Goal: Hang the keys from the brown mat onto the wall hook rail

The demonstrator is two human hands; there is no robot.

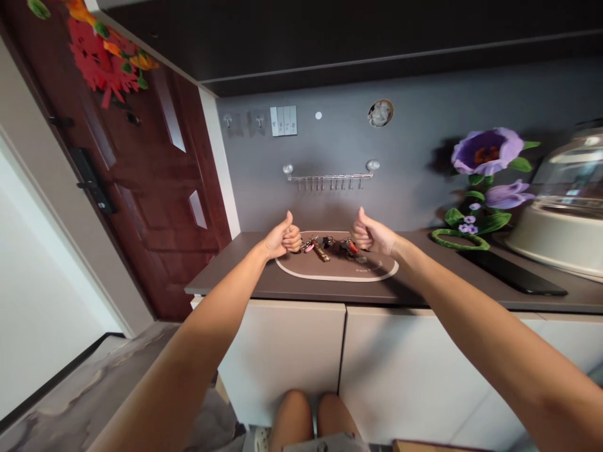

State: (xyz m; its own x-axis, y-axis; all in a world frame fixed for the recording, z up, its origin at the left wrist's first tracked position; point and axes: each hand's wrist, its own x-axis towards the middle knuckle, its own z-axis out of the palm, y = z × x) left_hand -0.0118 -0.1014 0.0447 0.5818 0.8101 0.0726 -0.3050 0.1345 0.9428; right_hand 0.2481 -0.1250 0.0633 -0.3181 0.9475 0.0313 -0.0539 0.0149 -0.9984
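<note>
My left hand (284,238) is held up over the left part of a brown oval mat (325,271), its fingers curled into a fist and the thumb pointing up. Mirroring it, my right hand (374,234) makes the same thumb-up fist above the mat's right part. Neither fist shows anything in it. Between them on the mat lies a cluster of keys and key rings (323,251), partly hidden by the hands. A red item (353,247) sits in that cluster near my right fingers. On the wall behind is a metal rail with small hooks (330,178).
The mat rests on a dark countertop (235,276) over white cabinet doors (282,351). At the right stand purple fabric flowers (487,154), a black phone (513,273) and a cream, clear-domed appliance (560,220). A dark shelf (377,37) overhangs. A red-brown door (160,188) is at the left.
</note>
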